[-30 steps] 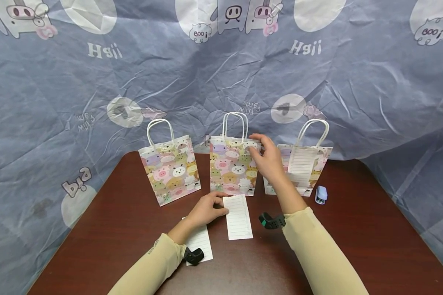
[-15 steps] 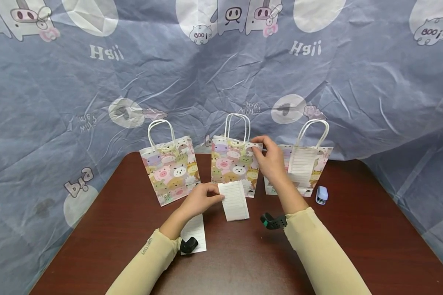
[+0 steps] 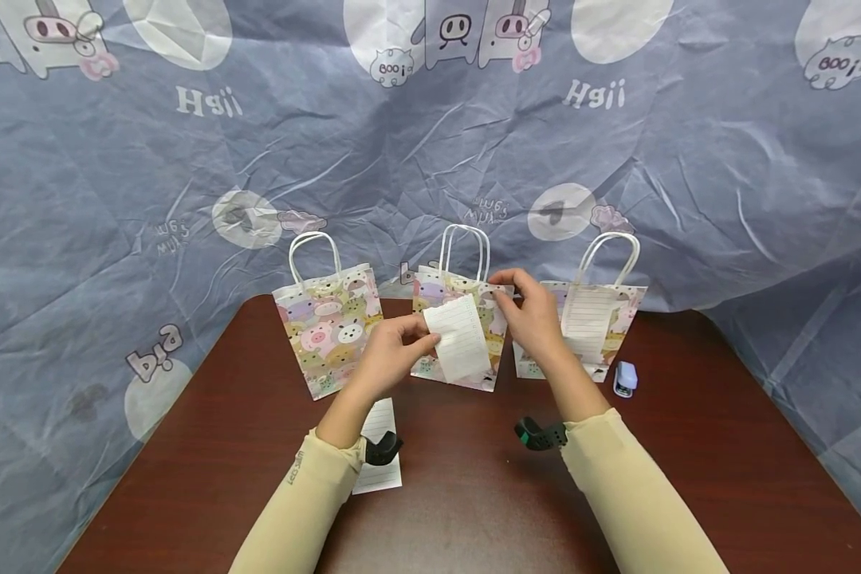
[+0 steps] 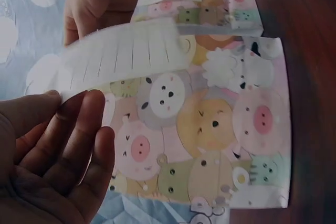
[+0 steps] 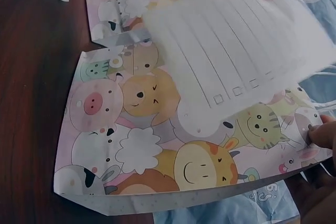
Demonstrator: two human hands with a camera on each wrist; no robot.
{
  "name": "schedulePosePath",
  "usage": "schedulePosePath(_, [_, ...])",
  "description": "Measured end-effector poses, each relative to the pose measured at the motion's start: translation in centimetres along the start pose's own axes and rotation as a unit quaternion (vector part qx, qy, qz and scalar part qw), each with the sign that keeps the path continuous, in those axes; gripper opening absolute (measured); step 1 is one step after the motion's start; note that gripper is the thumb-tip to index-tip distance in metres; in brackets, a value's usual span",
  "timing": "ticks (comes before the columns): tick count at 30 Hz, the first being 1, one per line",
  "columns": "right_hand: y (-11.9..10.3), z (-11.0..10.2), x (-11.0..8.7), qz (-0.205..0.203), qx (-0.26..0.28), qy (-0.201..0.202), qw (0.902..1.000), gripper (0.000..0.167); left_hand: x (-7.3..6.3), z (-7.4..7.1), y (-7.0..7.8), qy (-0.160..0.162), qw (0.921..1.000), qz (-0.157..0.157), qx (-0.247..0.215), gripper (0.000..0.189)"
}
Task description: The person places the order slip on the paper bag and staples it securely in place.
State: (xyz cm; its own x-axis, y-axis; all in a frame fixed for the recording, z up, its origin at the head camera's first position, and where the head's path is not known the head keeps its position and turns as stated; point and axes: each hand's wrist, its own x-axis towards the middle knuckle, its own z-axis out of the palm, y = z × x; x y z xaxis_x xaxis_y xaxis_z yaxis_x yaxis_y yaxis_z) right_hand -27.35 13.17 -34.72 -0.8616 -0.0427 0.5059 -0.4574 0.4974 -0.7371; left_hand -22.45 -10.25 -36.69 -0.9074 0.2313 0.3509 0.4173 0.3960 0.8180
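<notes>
My left hand [image 3: 395,351] pinches a lined paper slip [image 3: 461,339] by its left edge, in front of the middle gift bag [image 3: 430,368]. That bag is printed with cartoon animals and has white handles. At the bag's upper right edge, my right hand [image 3: 534,315] grips the rim between thumb and fingers. In the right wrist view, the slip [image 5: 236,45] shows ruled lines and small checkboxes; the right thumb lies on the bag's front. The left wrist view has the slip [image 4: 121,56] held at one end, covering part of the bag's print.
A matching bag [image 3: 326,335] stands tilted on the left. The right bag [image 3: 620,335] has a lined slip [image 3: 586,323] on its front. A light blue stapler [image 3: 625,379] lies beside it. Another slip [image 3: 379,466] lies on the table [image 3: 473,510] under my left wrist.
My left hand has lifted the slip off the table and raised it to the middle bag's front. The middle bag has shifted slightly right and turned, with my right hand still on its rim.
</notes>
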Motion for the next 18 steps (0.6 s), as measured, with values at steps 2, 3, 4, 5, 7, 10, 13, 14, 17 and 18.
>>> schedulePosePath(2, [0.0, -0.2, -0.3, -0.002, 0.001, -0.001, 1.0000, 0.017, 0.2, 0.5, 0.4, 0.009, 0.9999, 0.011, 0.002, 0.005])
schedulePosePath(3, [-0.1, -0.4, -0.4, -0.004, -0.001, -0.003, 1.0000, 0.017, 0.3, 0.7, 0.7, 0.014, 0.9997, 0.018, 0.001, 0.007])
schedulePosePath(4, [-0.1, -0.4, -0.6, -0.005, -0.001, -0.005, 1.0000, 0.016, 0.3, 0.8, 0.8, 0.017, 0.9996, 0.023, -0.003, 0.014])
schedulePosePath(5, [0.0, -0.5, -0.7, -0.006, -0.001, -0.006, 1.0000, 0.016, 0.4, 1.0, 1.0, 0.020, 0.9993, 0.029, -0.008, 0.022])
schedulePosePath(7, [0.0, -0.6, -1.0, -0.005, 0.000, -0.006, 1.0000, 0.015, 0.6, 1.2, 1.3, 0.020, 0.9987, 0.042, -0.021, 0.040])
schedulePosePath(10, [0.1, -0.9, -1.4, -0.009, 0.001, 0.000, 1.0000, 0.014, 0.8, 1.4, 1.6, 0.013, 0.9976, 0.056, -0.038, 0.057])
schedulePosePath(13, [0.3, -1.1, -1.7, -0.012, 0.007, 0.009, 0.9999, 0.014, 0.9, 1.7, 1.9, 0.021, 0.9969, 0.074, -0.018, 0.058])
schedulePosePath(14, [0.3, -1.1, -1.7, -0.013, 0.010, 0.014, 0.9998, 0.014, 1.0, 1.8, 1.9, 0.024, 0.9966, 0.078, -0.010, 0.056])
schedulePosePath(17, [0.4, -1.3, -2.0, -0.019, 0.021, 0.024, 0.9993, 0.015, 1.1, 2.1, 2.1, 0.033, 0.9960, 0.080, 0.019, 0.048])
schedulePosePath(18, [0.4, -1.4, -2.1, -0.022, 0.024, 0.027, 0.9991, 0.015, 1.2, 2.1, 2.2, 0.034, 0.9958, 0.079, 0.031, 0.046])
